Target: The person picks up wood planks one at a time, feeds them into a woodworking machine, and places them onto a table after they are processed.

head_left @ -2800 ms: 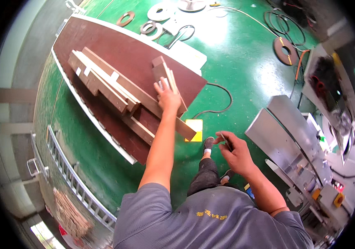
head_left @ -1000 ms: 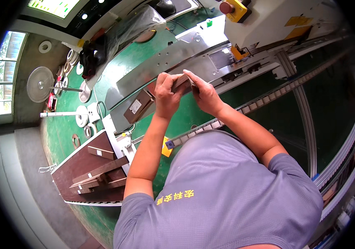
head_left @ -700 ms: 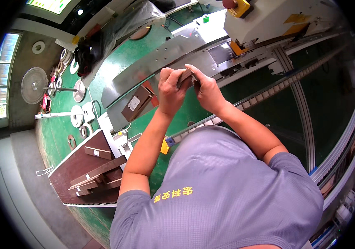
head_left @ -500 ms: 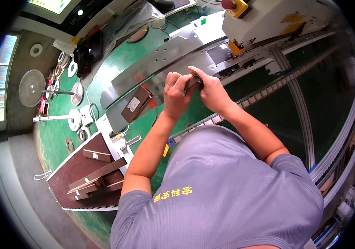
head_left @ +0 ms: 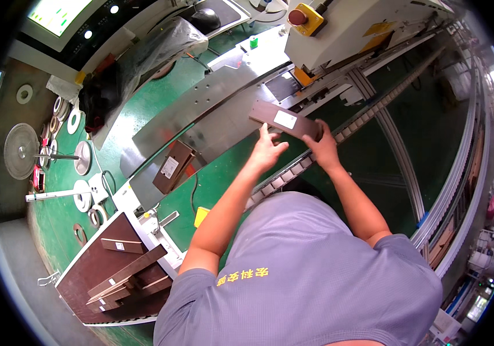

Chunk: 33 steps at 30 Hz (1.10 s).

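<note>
A short dark brown board (head_left: 303,125) with a white label is held up in front of me, its labelled face showing. My right hand (head_left: 323,145) grips its right end. My left hand (head_left: 268,151) is just below the board's left part, fingers spread; its raised index fingertip overlaps the lower edge, and I cannot tell whether it touches. Left of my hands, another brown labelled board (head_left: 172,167) lies tilted on the metal machine bed (head_left: 212,115).
A brown-topped table (head_left: 85,271) at lower left carries several narrow brown strips (head_left: 123,277). A red stop button (head_left: 298,17) sits on the machine at the top. A roller rail (head_left: 368,115) runs to the right. Tape rolls (head_left: 74,121) and a clear reel (head_left: 21,151) stand at left.
My hands were close together round the board's end. Now the left has come off it and spread, while the right has moved right, and the board is turned with its labelled face showing.
</note>
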Motion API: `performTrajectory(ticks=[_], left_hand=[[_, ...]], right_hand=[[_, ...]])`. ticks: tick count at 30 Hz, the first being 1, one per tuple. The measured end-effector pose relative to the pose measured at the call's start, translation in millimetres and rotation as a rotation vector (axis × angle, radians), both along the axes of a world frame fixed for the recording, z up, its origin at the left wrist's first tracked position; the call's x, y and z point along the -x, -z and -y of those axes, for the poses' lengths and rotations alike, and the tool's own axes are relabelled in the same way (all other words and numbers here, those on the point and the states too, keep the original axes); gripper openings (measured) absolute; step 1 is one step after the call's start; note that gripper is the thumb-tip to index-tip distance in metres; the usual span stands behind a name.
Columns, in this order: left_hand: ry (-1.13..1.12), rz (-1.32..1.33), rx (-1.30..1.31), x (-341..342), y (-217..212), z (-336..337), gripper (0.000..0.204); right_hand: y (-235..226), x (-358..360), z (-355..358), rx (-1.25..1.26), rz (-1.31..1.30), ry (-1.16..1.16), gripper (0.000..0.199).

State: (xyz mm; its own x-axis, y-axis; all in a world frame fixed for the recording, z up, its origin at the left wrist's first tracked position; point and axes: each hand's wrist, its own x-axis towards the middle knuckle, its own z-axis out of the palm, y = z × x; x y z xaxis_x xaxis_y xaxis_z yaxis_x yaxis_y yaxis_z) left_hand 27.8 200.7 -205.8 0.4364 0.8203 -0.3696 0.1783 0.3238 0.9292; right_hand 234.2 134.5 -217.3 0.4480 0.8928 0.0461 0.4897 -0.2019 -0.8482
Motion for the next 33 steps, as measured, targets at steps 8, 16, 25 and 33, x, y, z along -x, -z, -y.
performTrajectory(ticks=[8, 16, 25, 33], left_hand=[[-0.151, 0.116, 0.000, -62, -2, -20, 0.087], [-0.200, 0.179, -0.058, -117, 30, -35, 0.082], [-0.180, 0.147, -0.147, -223, 27, -58, 0.071], [-0.023, 0.210, -0.314, -287, 67, -107, 0.044]], right_hand=[[9, 8, -42, 0.228, -0.229, 0.046, 0.071], [-8, -40, -59, 0.179, -0.294, 0.006, 0.072], [15, -147, -83, 0.147, -0.278, 0.043, 0.070], [-13, -224, -123, 0.330, -0.097, -0.177, 0.044]])
